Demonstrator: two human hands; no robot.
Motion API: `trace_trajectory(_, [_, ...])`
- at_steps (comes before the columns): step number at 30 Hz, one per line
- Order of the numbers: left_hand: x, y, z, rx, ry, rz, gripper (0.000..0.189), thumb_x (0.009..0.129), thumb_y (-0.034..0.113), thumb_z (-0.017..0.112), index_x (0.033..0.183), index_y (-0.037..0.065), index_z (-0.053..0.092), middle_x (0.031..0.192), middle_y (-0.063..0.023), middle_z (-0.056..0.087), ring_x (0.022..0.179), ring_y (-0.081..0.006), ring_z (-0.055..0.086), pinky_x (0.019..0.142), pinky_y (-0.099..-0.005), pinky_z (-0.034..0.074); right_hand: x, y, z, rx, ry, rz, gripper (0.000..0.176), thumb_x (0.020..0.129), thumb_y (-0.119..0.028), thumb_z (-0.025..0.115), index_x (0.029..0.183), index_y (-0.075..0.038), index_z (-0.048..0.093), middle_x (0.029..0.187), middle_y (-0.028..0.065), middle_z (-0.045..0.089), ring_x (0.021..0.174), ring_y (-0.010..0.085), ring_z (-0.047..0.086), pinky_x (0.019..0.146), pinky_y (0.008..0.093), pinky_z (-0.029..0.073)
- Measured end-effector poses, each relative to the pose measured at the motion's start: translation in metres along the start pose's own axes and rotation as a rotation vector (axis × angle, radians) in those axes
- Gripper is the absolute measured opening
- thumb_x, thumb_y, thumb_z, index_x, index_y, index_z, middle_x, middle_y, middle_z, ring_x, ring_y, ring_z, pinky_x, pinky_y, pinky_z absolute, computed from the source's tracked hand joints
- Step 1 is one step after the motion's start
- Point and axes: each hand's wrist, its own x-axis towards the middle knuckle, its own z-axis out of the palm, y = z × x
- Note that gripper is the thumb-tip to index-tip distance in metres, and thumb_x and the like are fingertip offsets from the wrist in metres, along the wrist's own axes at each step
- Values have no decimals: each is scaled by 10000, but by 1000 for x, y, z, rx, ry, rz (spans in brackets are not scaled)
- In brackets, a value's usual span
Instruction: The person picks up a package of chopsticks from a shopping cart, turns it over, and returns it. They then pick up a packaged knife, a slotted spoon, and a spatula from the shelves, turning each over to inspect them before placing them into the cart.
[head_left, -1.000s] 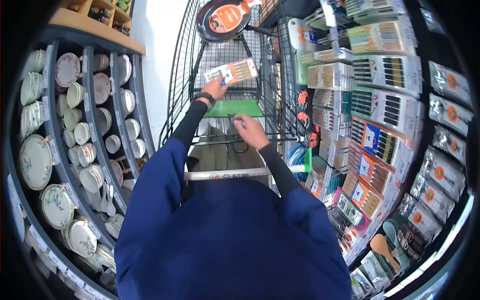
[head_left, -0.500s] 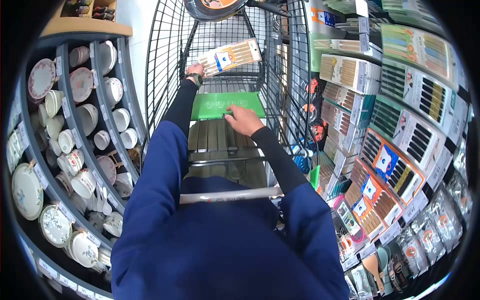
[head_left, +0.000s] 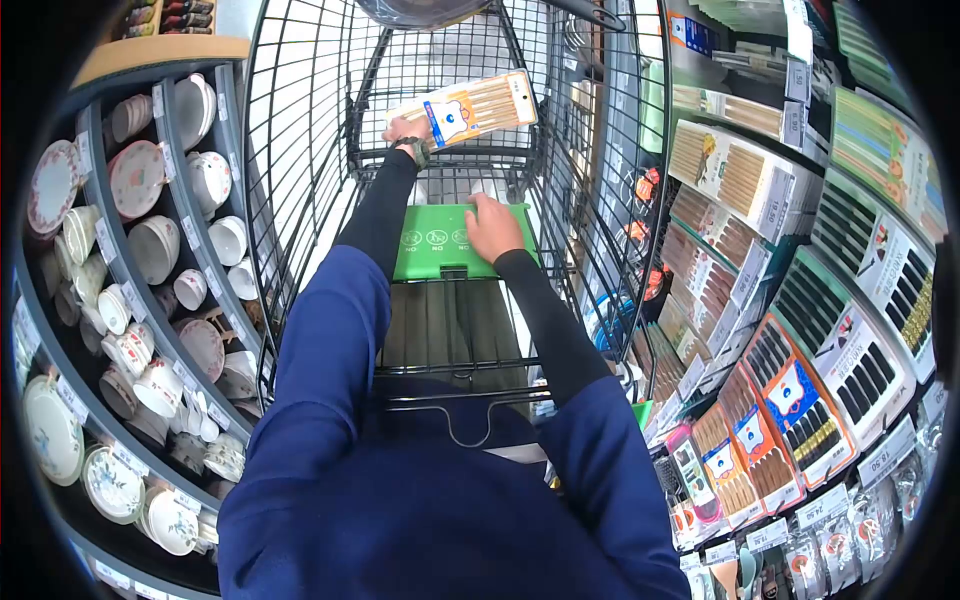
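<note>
My left hand (head_left: pixel 408 132) reaches far into a black wire shopping cart (head_left: pixel 300 170), closed on the left end of a flat pack of chopsticks (head_left: pixel 490 105). The pack is tilted, its right end higher, and shows pale wooden sticks and a blue-and-orange label. My right hand (head_left: pixel 493 232) is at the right part of the cart's green plastic seat flap (head_left: pixel 428 235), its fingers curled at the upper edge. A dark round pan (head_left: pixel 430 8) lies at the far end of the cart, partly cut off by the frame.
On the left, a curved shelf (head_left: pixel 205 320) holds bowls (head_left: pixel 155 250), plates (head_left: pixel 50 430) and spoons. A rack of chopstick packs (head_left: pixel 730 170) stands close on the right, with bagged utensils (head_left: pixel 870 530) below. The cart's handle side is against my body.
The green flap has tilted up towards me under my right hand, showing more of its face. My left hand still grips the chopsticks. The cart looks nearer and larger.
</note>
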Motion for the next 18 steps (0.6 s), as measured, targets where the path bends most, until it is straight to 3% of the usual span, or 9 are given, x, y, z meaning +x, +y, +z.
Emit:
trace_trajectory(1, [-55,32,-14,-181,134,-79,720,737,258,705,1316,-69,431,1387,-301,327,1102,-388,563,866,-434,547,-3,2,1,-45,-28,-21,227,893,-180,573,1084,-57,581,1040,160,662,1005,355,609,877,463,474])
trace_trajectory(4, [-48,21,-8,-151,315,-155,631,734,227,715,1238,-81,493,1322,-291,429,1034,-365,610,795,-409,575,1,-1,3,-77,-74,-2,230,887,-178,575,1084,-61,585,1047,148,655,1018,341,601,873,461,473])
trace_trajectory(9, [-1,-27,-24,-408,-210,-23,536,756,157,739,1180,-88,523,1103,-193,630,883,-307,673,723,-391,584,0,0,3,-11,-39,-5,211,891,-181,570,1058,-57,603,1011,158,664,977,355,614,852,467,479])
trace_trajectory(10, [-6,-24,-28,-617,-276,-43,552,736,139,778,1169,-101,533,1011,-164,663,880,-285,678,728,-403,581,0,1,2,11,-33,3,208,895,-182,566,1051,-51,608,1004,164,671,965,362,620,847,465,482])
trace_trajectory(11, [-9,-17,-34,-600,-239,-88,553,711,148,817,1139,-91,561,1024,-183,664,857,-278,686,714,-417,583,1,1,2,9,-24,3,208,895,-182,566,1051,-51,608,1004,164,671,965,362,620,847,465,482])
trace_trajectory(13, [-7,-16,-26,-547,-134,-85,519,724,268,825,1056,-70,614,899,-126,678,695,-194,654,607,-307,518,1,-1,-3,140,-7,83,211,901,-170,562,1056,-37,616,994,182,685,950,370,636,849,453,491])
trace_trajectory(14, [-3,-17,-26,-476,-135,-80,559,695,272,852,1051,-83,607,911,-125,675,713,-190,651,642,-312,525,0,-1,-4,128,-1,83,211,901,-170,562,1056,-37,616,994,182,685,950,370,636,849,453,491])
trace_trajectory(17, [-12,-20,-31,-427,-150,-23,537,700,353,841,921,-92,638,775,-135,668,619,-169,623,592,-315,511,-4,-8,-14,188,-11,90,208,893,-173,566,1047,-41,611,1009,192,679,967,377,628,855,469,482])
trace_trajectory(18, [-6,-28,-32,-343,-142,20,556,698,387,834,916,-88,645,809,-160,681,655,-176,647,609,-315,517,-6,-11,-16,224,-19,84,208,896,-175,565,1047,-40,612,1005,190,680,966,376,629,854,466,483])
